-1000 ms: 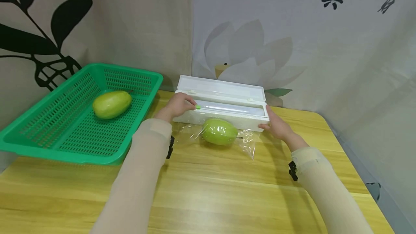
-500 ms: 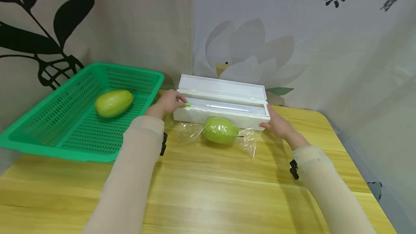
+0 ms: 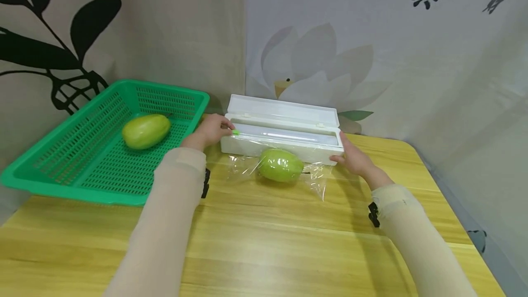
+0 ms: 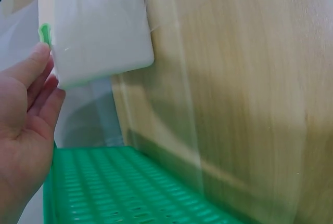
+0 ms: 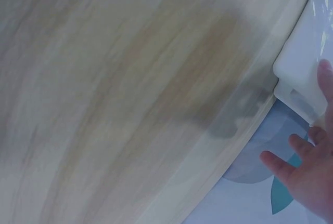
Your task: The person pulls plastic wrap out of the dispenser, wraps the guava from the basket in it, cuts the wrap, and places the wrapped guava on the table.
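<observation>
A white cling film dispenser (image 3: pixel 284 146) lies across the back of the table with its lid (image 3: pixel 282 108) raised and a film roll (image 3: pixel 288 134) inside. My left hand (image 3: pixel 208 130) pinches the small green slide cutter (image 4: pixel 46 33) at the dispenser's left end, thumb on it and fingers curled behind. At the other end, my right hand (image 3: pixel 355 157) holds the dispenser, thumb against the front and fingers around the end, some spread in the right wrist view. Clear film (image 3: pixel 319 180) drapes from the front over a green oval fruit (image 3: pixel 280 165) with a short stem.
A green perforated plastic basket (image 3: pixel 103 198) stands to the left, close to my left forearm, with a second yellow-green fruit (image 3: pixel 146 131) inside. Printed cloth (image 3: pixel 185 35) hangs behind the table (image 3: pixel 264 246). The table's right edge slants past my right forearm.
My left hand has slid the green cutter leftward along the dispenser to its left end, slowing at the last. The right hand keeps its hold; the wrapped fruit stays put.
</observation>
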A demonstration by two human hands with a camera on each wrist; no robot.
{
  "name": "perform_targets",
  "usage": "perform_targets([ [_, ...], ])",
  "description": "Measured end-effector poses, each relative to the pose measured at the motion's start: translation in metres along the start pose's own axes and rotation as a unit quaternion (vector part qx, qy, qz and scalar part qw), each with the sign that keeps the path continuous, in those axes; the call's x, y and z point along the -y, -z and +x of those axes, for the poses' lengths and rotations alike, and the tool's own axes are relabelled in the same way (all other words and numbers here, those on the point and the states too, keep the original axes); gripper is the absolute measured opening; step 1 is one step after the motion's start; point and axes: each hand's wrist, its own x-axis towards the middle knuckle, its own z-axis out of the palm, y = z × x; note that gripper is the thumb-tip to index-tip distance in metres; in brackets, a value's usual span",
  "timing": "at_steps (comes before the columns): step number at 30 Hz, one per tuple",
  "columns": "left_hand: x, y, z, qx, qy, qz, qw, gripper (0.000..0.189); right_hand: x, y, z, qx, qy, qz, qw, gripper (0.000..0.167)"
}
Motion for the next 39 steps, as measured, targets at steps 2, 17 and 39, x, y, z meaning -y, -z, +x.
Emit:
perform_targets([
  [2, 0.0017, -0.0008, -0.0001, -0.003, -0.001, -0.001, 1.0000, 0.022, 0.0007, 0.0005, -0.0004, 0.000, 0.001, 0.000, 1.0000, 0.091],
  [17, 0.0002, -0.0028, 0.0039, -0.010, -0.021, 0.011, 0.9997, 0.019, -0.0002, 0.0028, -0.0040, -0.002, 0.006, 0.010, 0.9999, 0.091],
  [39, 0.0034, -0.0010, -0.0012, -0.012, 0.005, 0.018, 0.9997, 0.021, 0.0001, 0.0016, -0.0005, 0.001, 0.015, 0.006, 0.9999, 0.091],
])
